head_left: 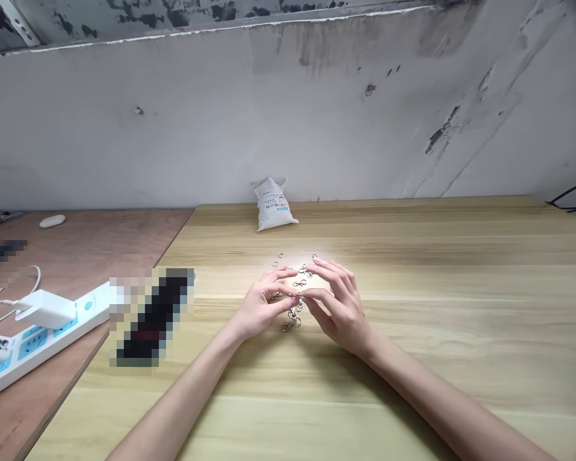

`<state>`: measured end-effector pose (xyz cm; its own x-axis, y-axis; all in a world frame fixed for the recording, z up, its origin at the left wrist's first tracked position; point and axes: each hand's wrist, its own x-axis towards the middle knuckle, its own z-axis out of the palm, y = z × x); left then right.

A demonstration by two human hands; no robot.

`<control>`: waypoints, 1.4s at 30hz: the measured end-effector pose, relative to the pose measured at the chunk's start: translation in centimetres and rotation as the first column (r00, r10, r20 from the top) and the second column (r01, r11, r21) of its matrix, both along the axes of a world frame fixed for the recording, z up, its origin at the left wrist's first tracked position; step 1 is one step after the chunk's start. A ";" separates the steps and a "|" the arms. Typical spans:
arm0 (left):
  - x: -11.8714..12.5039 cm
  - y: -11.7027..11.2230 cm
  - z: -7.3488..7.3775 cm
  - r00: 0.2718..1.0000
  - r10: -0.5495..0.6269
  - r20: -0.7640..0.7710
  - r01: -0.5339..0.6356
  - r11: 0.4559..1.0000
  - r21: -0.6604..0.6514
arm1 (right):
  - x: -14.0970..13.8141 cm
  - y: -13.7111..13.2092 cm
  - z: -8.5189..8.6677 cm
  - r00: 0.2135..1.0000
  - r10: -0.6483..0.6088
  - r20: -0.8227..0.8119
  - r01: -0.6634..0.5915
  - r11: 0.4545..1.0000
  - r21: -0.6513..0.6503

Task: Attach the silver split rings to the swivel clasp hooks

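My left hand (262, 304) and my right hand (338, 301) meet over the middle of a light wooden table (413, 358). Their fingertips pinch together on a small metal clasp and ring (297, 296). A short string of joined metal clasps (292, 320) hangs or lies just below the fingers. Several loose silver rings and clasps (297, 266) lie scattered on the table just beyond the hands.
A small white bag (272, 205) stands at the back of the table against the stained wall. On the reddish table to the left lie a white-and-blue power strip (38, 339) with a white charger (45, 308) and cable, and a white mouse (52, 221).
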<state>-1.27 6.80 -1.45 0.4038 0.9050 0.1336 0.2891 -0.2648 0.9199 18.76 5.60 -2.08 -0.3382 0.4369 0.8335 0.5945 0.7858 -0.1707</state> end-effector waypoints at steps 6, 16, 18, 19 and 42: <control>-0.4 0.4 -0.1 0.997 0.066 0.042 -0.065 0.998 -0.015 | 0.4 0.1 -0.2 0.999 -0.034 0.012 0.035 0.999 -0.033; -0.2 -0.1 0.6 0.994 0.096 -0.045 -0.095 0.995 0.022 | 0.4 0.2 -0.2 0.997 -0.048 0.054 0.047 0.999 0.010; -0.2 -0.4 0.8 0.984 0.062 -0.167 -0.044 0.993 0.108 | 0.3 0.2 -0.2 0.995 -0.040 0.092 0.035 0.998 0.054; -0.2 -0.5 0.8 0.971 0.051 -0.232 -0.015 0.988 0.156 | 0.3 0.1 -0.2 0.992 -0.028 0.120 0.019 0.997 0.079; -0.8 0.4 0.4 0.999 0.018 0.031 -0.017 1.000 -0.021 | -0.3 -0.3 0.2 0.999 -0.038 0.007 0.038 0.999 0.013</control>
